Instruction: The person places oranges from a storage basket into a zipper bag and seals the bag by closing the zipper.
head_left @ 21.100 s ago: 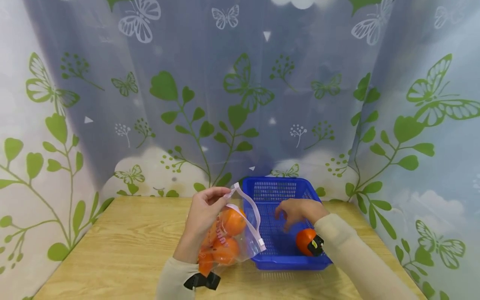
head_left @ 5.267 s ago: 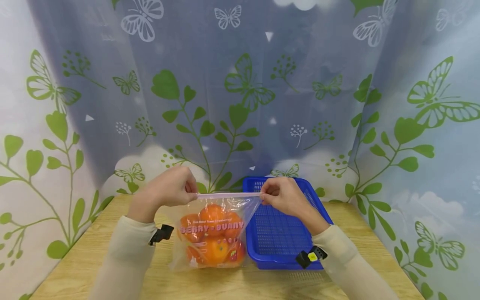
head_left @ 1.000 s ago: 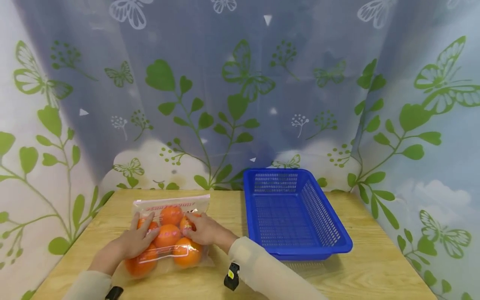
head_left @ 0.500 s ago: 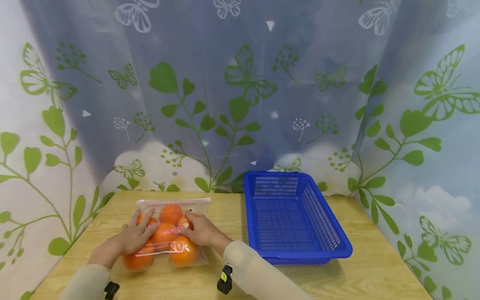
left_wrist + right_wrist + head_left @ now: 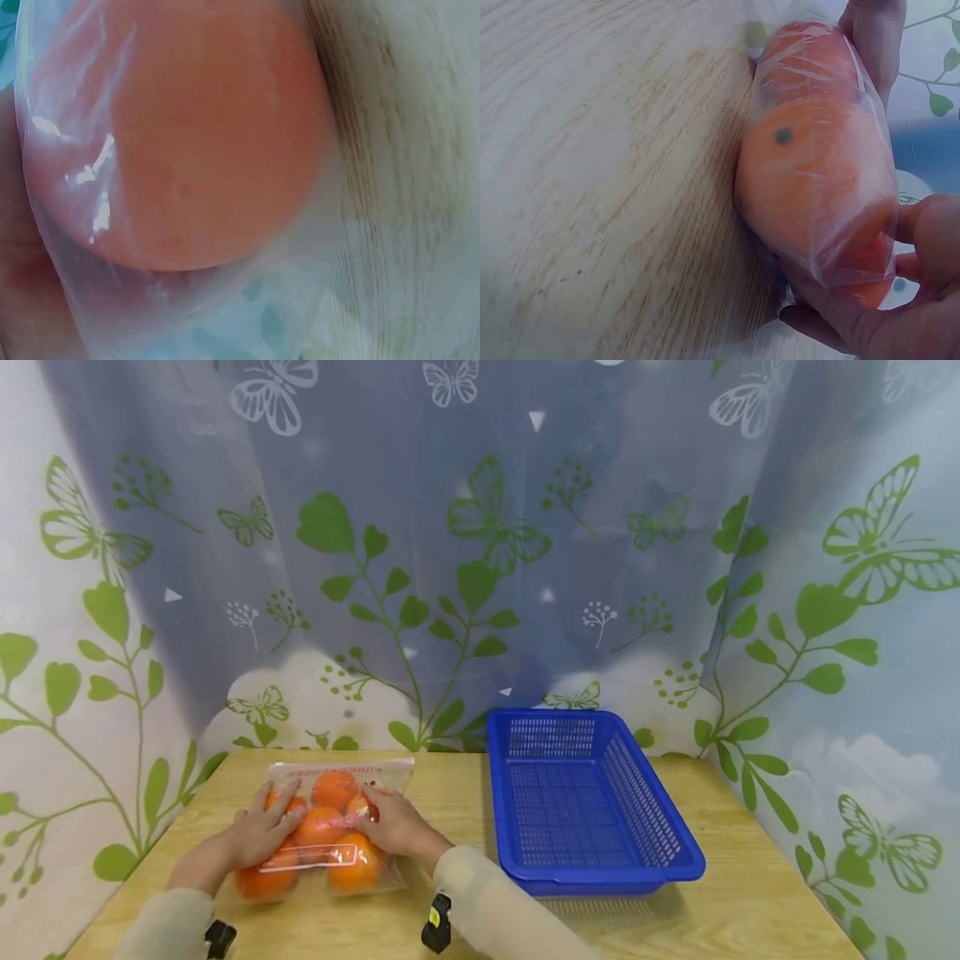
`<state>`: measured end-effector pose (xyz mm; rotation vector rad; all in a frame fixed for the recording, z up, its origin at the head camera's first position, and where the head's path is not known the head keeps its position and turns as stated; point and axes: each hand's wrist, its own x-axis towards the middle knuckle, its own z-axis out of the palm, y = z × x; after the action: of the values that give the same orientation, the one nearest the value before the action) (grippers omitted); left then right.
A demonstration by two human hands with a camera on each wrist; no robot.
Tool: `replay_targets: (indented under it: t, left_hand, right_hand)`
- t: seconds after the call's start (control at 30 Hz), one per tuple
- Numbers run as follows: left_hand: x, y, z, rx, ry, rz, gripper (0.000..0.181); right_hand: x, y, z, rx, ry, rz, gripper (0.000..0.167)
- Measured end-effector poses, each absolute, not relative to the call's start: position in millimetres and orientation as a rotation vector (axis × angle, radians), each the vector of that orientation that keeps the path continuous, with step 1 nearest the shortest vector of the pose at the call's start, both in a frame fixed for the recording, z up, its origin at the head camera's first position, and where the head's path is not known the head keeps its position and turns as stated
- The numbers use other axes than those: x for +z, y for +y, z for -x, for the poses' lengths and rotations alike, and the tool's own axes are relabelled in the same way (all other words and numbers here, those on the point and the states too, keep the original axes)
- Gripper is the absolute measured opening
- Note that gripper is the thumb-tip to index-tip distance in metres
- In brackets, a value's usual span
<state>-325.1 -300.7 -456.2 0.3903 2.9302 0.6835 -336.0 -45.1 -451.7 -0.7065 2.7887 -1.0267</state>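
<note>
A clear slider bag (image 5: pixel 341 768) with pink print lies flat on the wooden table, filled with several oranges (image 5: pixel 335 789). My left hand (image 5: pixel 255 837) rests on the bag's left side, its fingers straight and spread over the fruit. On the right side, my right hand (image 5: pixel 397 822) holds the bag. The right wrist view shows its fingers (image 5: pixel 922 247) bent around an orange at the bag's edge. The left wrist view is filled by one orange (image 5: pixel 217 135) under the plastic, with a strip of the left hand (image 5: pixel 30 277) beside it.
A blue plastic basket (image 5: pixel 585 877) with slotted walls stands to the right of the bag, with no fruit in it. The table (image 5: pixel 450 793) is light wood, and a patterned curtain (image 5: pixel 480 610) rises behind and on both sides.
Oranges were in the open bag and one in the basket; later both hands pinched the bag's top edge. Over the last second the bag and both hands have slid slightly left.
</note>
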Motion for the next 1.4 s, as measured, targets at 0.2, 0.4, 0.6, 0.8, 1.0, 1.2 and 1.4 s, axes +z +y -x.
replay_targets:
  t: [0.2,0.4,0.6,0.8,1.0,1.2,1.4]
  left_hand:
    - [-456.7,-301.5,327.4,0.66,2.926,-0.366,0.071]
    - [-456.3,-301.6,326.2,0.658,2.908,-0.343,0.072]
    - [-455.3,-300.7,327.9,0.65,2.912,-0.333,0.073]
    - [-454.7,-299.8,326.4,0.675,2.902,-0.312,0.073]
    - [-455.6,-299.0,328.2,0.759,2.898,-0.354,0.072]
    - [-461.1,-300.9,329.6,0.741,2.932,-0.366,0.072]
    - [-464.3,-301.3,328.3,0.724,2.962,-0.373,0.072]
  right_hand:
    - [-454.2,-44.5,337.3,-1.063,2.778,0.665,0.059]
    - [-461.2,-45.0,337.6,-1.088,2.794,0.673,0.058]
    - [-462.9,-45.2,338.0,-1.143,2.791,0.646,0.058]
    - [-463.6,-46.8,337.9,-1.204,2.776,0.61,0.057]
    - [-462.2,-48.1,337.9,-1.221,2.788,0.577,0.056]
    - [-463.3,-49.4,335.9,-1.221,2.773,0.529,0.056]
    - [-464.4,-48.1,332.4,-1.187,2.78,0.502,0.055]
